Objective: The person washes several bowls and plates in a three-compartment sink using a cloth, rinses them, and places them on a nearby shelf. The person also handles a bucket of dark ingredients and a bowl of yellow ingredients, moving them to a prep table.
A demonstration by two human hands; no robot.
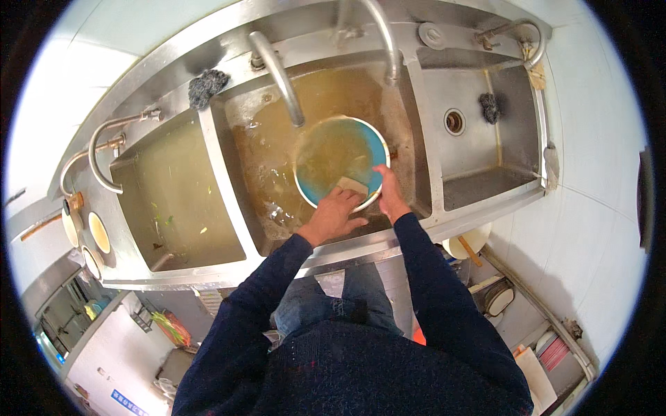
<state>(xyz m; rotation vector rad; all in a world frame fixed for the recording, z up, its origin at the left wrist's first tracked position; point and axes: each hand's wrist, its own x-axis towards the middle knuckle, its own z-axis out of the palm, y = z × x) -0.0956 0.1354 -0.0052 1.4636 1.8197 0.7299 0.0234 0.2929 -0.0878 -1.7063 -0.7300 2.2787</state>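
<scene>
A round basin (378, 152), blue inside with a pale rim, sits in the middle compartment of a stainless steel sink, tilted in brown, murky water. Cloudy water covers much of its inside. My left hand (333, 214) reaches over the near rim, its fingers on a beige sponge or pad (354, 185) against the basin's inner wall. At the right, my right hand (390, 193) grips the rim, thumb inside and the other fingers outside, partly hidden.
Curved steel faucets (278, 78) hang over the middle compartment. Cloudy water with green scraps fills the left compartment (182, 208). A dark scouring pad (489, 108) lies in the right compartment near its drain (454, 121). Another steel-wool clump (207, 88) rests on the back ledge. Several pale bowls (99, 232) stand far left.
</scene>
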